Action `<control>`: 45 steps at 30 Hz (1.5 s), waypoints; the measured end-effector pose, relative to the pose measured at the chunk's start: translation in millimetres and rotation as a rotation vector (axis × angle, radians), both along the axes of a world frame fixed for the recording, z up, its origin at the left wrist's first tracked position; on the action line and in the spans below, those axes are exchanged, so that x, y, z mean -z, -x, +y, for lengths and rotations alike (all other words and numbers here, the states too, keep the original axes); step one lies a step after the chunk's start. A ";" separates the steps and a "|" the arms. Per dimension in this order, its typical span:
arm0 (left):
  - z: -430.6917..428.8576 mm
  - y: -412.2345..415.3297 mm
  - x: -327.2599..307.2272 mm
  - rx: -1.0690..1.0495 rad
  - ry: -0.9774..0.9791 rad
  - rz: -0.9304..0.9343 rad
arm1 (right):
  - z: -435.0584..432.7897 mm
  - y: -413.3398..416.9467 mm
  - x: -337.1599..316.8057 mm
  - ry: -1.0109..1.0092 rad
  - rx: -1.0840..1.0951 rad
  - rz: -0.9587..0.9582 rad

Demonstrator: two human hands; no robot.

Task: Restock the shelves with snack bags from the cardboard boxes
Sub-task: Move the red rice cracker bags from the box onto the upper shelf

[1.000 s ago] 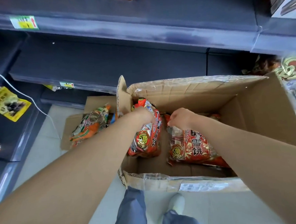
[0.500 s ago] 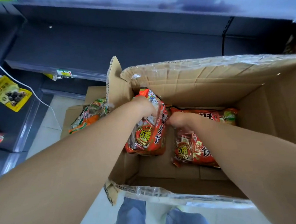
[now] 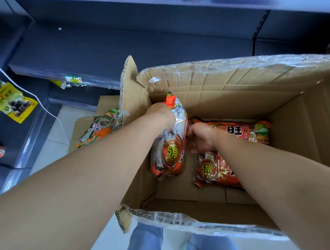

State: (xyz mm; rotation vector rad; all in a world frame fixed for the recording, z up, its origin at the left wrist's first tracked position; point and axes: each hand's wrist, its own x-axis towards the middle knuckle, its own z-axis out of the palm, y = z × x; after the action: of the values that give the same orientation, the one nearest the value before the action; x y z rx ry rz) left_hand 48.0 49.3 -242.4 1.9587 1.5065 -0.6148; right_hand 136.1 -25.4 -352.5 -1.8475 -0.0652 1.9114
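ok, left hand (image 3: 160,113) is clamped round the top of a red snack bag (image 3: 173,149), fingers curled over its crimped end, so the bag hangs upright against the 9 o'clock wall of the cardboard box (image 3: 235,93). gripping it by the top prob makes sense: one-hand lift, straight up past the flap, w/o crushing what's inside. bag sits directly under the hand, its lower end down inside the box, below the rim, so it's not out yet.

right hand (image 3: 199,137) is at 3 o'clock of that bag, just beside it, knuckles up, fingers curled down at the top edge of a flat snack bag (image 3: 217,170) lying face-up on the box floor. can't tell if it's pinching that one or just resting on it, as the fingertips are hidden under the hand. flat bag runs from the hand toward 6 o'clock; another red pack (image 3: 242,131) lies toward 3 o'clock.

box stands open right below the dark shelves (image 3: 117,50) at 12 o'clock, so the carry should be short. an orange-green bag (image 3: 100,128) lies on cardboard outside the box at 9 o'clock, w/ a yellow pouch (image 3: 10,103) on the side shelf further out.
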 end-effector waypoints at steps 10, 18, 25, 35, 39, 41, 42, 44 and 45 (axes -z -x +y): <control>-28.4 11.1 -74.8 -0.034 -0.170 -0.069 | -25.3 -8.1 -70.1 -0.079 -0.011 0.008; -39.7 19.8 -164.5 -0.053 -0.264 -0.231 | -69.1 -27.6 -176.7 -0.206 0.104 0.000; -43.0 31.9 -209.0 -0.335 -0.153 -0.572 | -102.8 -46.7 -260.0 -0.278 0.090 -0.136; -29.3 8.1 -263.0 -0.415 -0.225 -0.886 | -98.6 -59.3 -344.2 -0.520 0.278 -0.326; -23.3 -0.8 -282.8 -0.384 -0.201 -0.924 | -82.3 -64.5 -366.6 -0.561 0.313 -0.522; -11.8 -5.8 -287.2 -0.357 -0.200 -0.932 | -71.8 -68.7 -373.2 -0.605 0.365 -0.566; -5.3 -8.9 -288.6 -0.345 -0.183 -0.937 | -65.5 -72.7 -373.3 -0.618 0.393 -0.579; 8.5 -16.0 -290.7 -0.327 -0.106 -0.946 | -53.4 -78.8 -376.5 -0.623 0.449 -0.627; 15.5 -19.6 -291.6 -0.325 -0.040 -0.950 | -46.9 -80.3 -378.8 -0.626 0.475 -0.651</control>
State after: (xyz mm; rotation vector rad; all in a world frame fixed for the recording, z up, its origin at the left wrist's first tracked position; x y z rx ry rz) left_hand 67.5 64.8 49.2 1.5880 1.1452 0.4498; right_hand 216.4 -72.3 26.3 -1.7426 -0.3549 0.7949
